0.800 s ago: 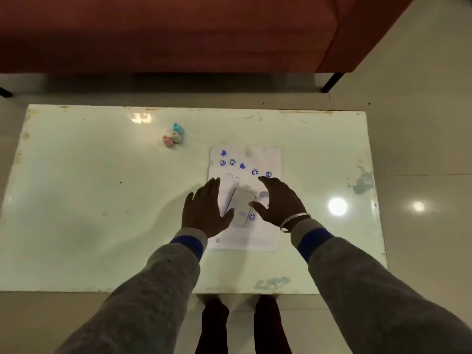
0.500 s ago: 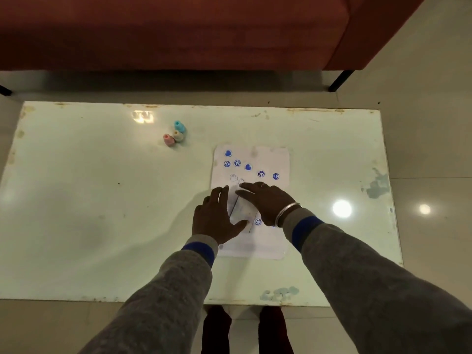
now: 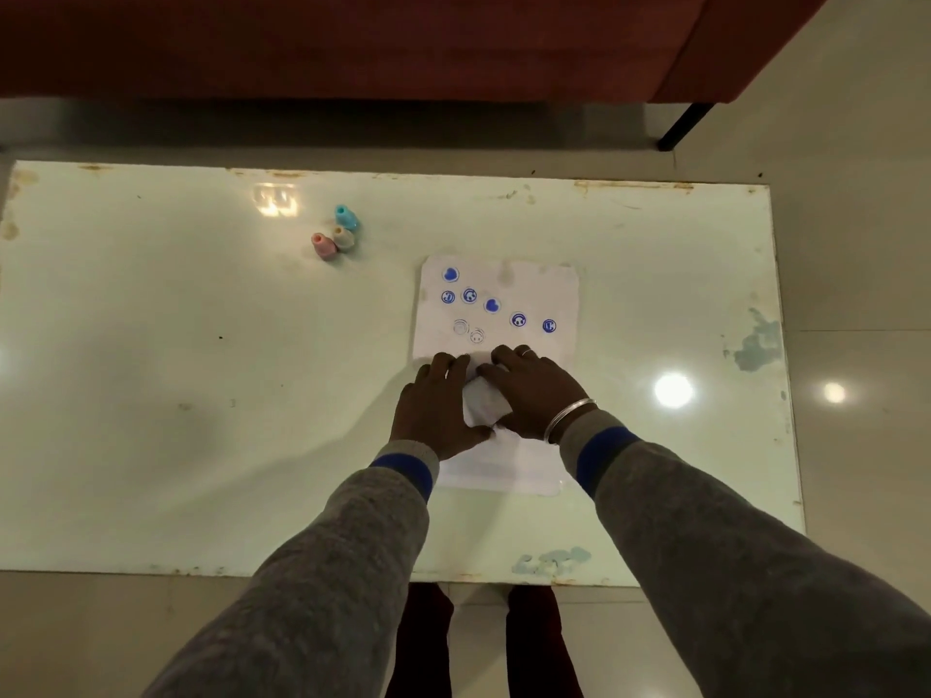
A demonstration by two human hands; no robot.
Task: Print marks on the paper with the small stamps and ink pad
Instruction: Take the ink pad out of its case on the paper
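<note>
A white paper (image 3: 536, 289) lies on the table, with several blue stamped marks and two faint ones on its far half. On its middle sits a small flat white ink pad (image 3: 483, 403). My left hand (image 3: 433, 410) presses against the pad's left side, thumb under its near edge. My right hand (image 3: 539, 395) covers its right side, fingers curled over the far edge. Three small stamps stand together at the far left of the paper: blue (image 3: 346, 216), beige (image 3: 344, 237) and pink (image 3: 323, 245).
The pale glossy table (image 3: 201, 355) has worn, chipped edges and bright light reflections on the right. A red-brown sofa (image 3: 352, 42) with a black leg (image 3: 685, 125) stands behind the table. My legs show under the near edge.
Both hands have closed in from either side onto the white ink pad, the right hand's fingers sliding left over it. The stamps and the paper have stayed put.
</note>
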